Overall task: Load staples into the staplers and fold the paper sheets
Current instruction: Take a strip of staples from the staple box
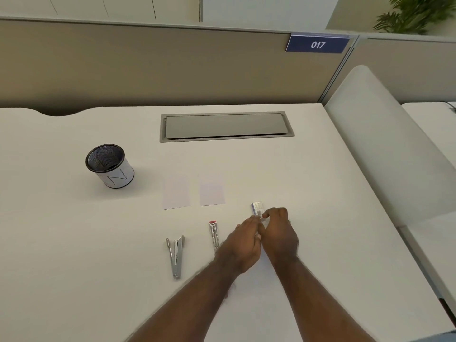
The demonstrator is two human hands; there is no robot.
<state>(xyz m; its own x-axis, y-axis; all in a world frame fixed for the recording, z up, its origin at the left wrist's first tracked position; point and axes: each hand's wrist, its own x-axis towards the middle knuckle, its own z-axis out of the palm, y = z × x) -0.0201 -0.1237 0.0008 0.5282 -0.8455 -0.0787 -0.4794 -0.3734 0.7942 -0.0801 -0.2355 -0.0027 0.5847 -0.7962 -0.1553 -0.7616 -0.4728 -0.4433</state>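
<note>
- Both hands pinch at the staple box [257,209] on the desk [74,243]: right hand [280,233] on its near end, left hand [243,245] alongside (whether staples are out, I cannot tell).
- Steady the box and draw one strip out straight; the two staplers [175,255] lie open just left.

A mesh pen cup [109,166] stands left of the desk's grey cable hatch [226,126].

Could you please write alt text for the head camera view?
Both hands, left and right, meet at a small staple box on a white desk. Two open metal staplers lie left; two white paper sheets lie beyond.
</note>
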